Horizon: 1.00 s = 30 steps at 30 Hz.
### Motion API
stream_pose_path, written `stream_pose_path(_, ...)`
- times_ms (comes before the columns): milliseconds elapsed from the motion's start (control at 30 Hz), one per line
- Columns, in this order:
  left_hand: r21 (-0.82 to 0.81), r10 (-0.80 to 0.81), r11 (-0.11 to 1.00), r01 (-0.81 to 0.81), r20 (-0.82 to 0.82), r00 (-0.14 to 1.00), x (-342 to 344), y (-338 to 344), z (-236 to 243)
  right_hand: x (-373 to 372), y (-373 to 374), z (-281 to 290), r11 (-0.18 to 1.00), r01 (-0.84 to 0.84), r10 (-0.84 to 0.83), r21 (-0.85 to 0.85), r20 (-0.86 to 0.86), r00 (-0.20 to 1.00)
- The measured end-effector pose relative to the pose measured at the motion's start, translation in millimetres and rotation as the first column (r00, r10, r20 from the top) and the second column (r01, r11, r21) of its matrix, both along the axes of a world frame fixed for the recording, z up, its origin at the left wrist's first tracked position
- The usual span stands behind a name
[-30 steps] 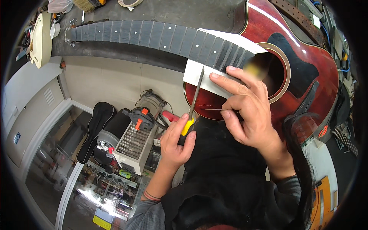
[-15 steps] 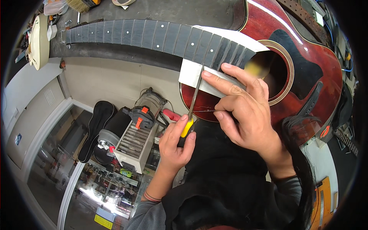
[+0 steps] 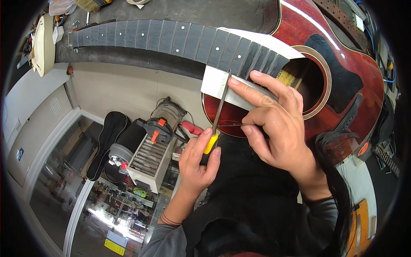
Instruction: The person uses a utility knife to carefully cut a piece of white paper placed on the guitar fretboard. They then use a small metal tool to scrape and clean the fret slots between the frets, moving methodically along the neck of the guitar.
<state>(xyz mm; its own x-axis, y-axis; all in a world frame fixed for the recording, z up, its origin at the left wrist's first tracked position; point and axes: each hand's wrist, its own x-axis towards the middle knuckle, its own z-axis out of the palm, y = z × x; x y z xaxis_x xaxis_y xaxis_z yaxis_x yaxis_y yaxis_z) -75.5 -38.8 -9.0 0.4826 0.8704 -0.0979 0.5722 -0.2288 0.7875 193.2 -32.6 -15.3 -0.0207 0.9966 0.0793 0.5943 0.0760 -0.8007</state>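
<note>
My left hand [image 3: 197, 167] is closed on a thin metal file [image 3: 221, 103] with a yellow-and-black handle [image 3: 210, 144]. Its tip meets the lower edge of the dark fretboard [image 3: 199, 45], at a fret. My right hand [image 3: 278, 128] rests its index fingertip by that tip and its middle fingertip on the fretboard, while thumb and a curled finger pinch a thin wire [image 3: 229, 125]. A white protective sheet [image 3: 212, 81] lies along the fretboard, over the red acoustic guitar [image 3: 355, 107], beside the soundhole [image 3: 310, 94].
The dark bench [image 3: 222, 10] holds a brush [image 3: 87, 4], small tools and a cream guitar body [image 3: 42, 47]. A leather strap [image 3: 346, 25] runs at upper right. Below left are a vacuum [image 3: 160, 128] and a black case [image 3: 105, 145].
Over the last second my right index fingertip has moved left to the file, and the file's tip has risen slightly to the fretboard edge. The grips on file and wire are unchanged.
</note>
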Motion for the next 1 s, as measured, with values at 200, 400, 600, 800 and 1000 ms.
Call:
stream_pose_path(200, 0.006, -0.003, 1.000, 0.003, -0.004, 1.000, 2, 2, 0, 0, 0, 0, 1.000, -0.001, 0.001, 0.005, -0.003, 1.000)
stream_pose_path(400, 0.015, -0.005, 1.000, 0.005, -0.001, 1.000, 3, 5, 1, 1, 0, 0, 1.000, -0.007, 0.007, 0.005, -0.009, 1.000)
stream_pose_path(600, -0.003, 0.001, 1.000, -0.001, -0.013, 1.000, 4, 5, 4, 2, 0, -1, 1.000, -0.007, 0.007, 0.007, -0.012, 1.000)
stream_pose_path(800, 0.016, 0.000, 1.000, 0.000, 0.005, 1.000, 8, 10, 1, 1, 1, -2, 1.000, 0.007, -0.007, 0.010, -0.012, 1.000)
stream_pose_path(1000, -0.008, 0.003, 1.000, -0.003, -0.004, 1.000, 6, 8, 6, 2, 0, 0, 1.000, -0.012, 0.012, -0.001, -0.012, 1.000)
